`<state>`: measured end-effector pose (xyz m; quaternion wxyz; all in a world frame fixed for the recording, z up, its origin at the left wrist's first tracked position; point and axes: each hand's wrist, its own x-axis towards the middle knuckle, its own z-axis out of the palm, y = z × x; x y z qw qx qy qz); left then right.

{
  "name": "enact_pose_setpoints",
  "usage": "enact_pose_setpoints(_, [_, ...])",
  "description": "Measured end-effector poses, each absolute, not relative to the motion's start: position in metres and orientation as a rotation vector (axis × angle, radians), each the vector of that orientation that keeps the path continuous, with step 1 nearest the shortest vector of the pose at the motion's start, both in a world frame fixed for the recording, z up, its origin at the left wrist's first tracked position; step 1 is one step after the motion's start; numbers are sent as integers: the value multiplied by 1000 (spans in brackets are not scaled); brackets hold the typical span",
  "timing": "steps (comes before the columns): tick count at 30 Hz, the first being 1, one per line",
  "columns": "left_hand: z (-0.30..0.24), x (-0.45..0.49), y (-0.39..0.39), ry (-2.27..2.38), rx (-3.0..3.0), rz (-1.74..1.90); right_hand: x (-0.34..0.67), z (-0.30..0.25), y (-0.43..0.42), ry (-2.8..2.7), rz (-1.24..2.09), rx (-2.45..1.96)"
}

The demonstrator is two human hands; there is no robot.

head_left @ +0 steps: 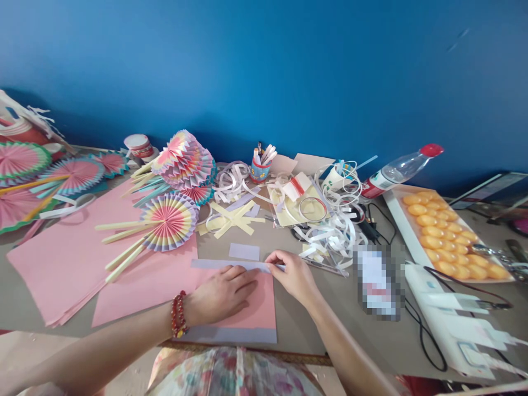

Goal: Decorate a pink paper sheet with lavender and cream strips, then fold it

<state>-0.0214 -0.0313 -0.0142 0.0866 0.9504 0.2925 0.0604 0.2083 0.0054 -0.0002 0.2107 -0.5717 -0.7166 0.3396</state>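
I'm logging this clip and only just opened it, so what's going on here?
A person is working with paper at a cluttered table. Their left hand lies across a pink sheet, while their right hand has thumb and forefinger at a lavender strip along its far edge; whether they pinch or press it is unclear. Another lavender band runs along the near edge. To the left, a pleated paper fan rests on more pink paper.

Left hand [223, 295] palm-down on pink sheet [262, 314] — right hand [295, 276] pinching lilac strip [210, 264] along far edge.
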Motion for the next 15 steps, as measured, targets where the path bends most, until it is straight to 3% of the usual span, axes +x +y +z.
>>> enact_pose_setpoints(15, [-13,-20,-32,889,2830,215,214,-5,0,-2036,825,-1492])
